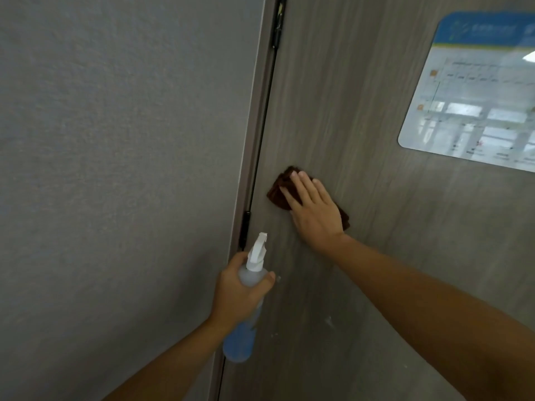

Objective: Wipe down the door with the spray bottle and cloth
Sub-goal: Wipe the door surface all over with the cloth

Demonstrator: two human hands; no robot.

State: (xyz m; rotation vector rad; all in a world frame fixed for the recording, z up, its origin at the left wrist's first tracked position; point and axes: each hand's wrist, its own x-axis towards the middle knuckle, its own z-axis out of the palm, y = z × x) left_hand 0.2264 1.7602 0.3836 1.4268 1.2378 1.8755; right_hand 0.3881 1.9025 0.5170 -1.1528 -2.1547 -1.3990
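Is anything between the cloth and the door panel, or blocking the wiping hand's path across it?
Nothing visible. The right hand presses the brown cloth flat on the door; the only fixture nearby is the sign, up to the right.

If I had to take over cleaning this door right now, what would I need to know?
Left hand: grips the spray bottle, nozzle pointing up, beside the door's hinge edge.
Right hand: flat, fingers straight, pressing the brown cloth on the door, level with the lower hinge.
Done: cannot tell how much has been wiped; small pale specks show lower down on the door.
Left: probably wipe the rest, going around the glossy sign at the upper right.
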